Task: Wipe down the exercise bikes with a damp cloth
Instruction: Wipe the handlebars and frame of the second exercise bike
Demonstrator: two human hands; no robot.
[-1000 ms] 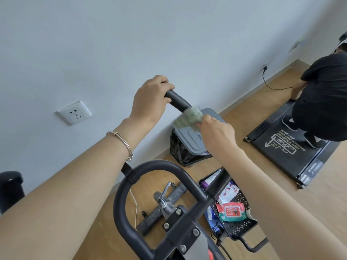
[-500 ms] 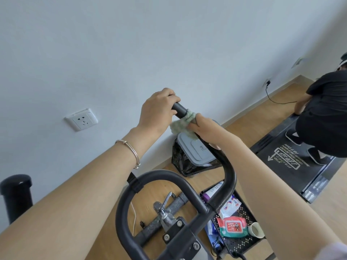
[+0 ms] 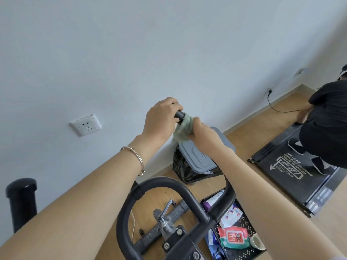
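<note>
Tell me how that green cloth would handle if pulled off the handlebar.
Probably floppy: the green cloth bunches around the handlebar under the right hand. Likely light: a corner hangs limp below. Looks fuzzy, so probably not slippery.

Legible markings, as seen from beside the equipment:

1. Treadmill deck (image 3: 319, 192): white print, upside down from here, comprising a boxed arrow and two lines of capitals. Individual words cannot be read with certainty.
2. Grey bin lid (image 3: 189, 152): small moulded mark, starting "Ho"; the remainder is illegible.
3. Red wipes pack (image 3: 234, 238), in the black perforated basket (image 3: 242, 253) beneath the bike handlebar (image 3: 169, 184): framed label, text too small to read.
4. White pouch (image 3: 231, 214), same basket: red and blue print, unreadable.
</note>
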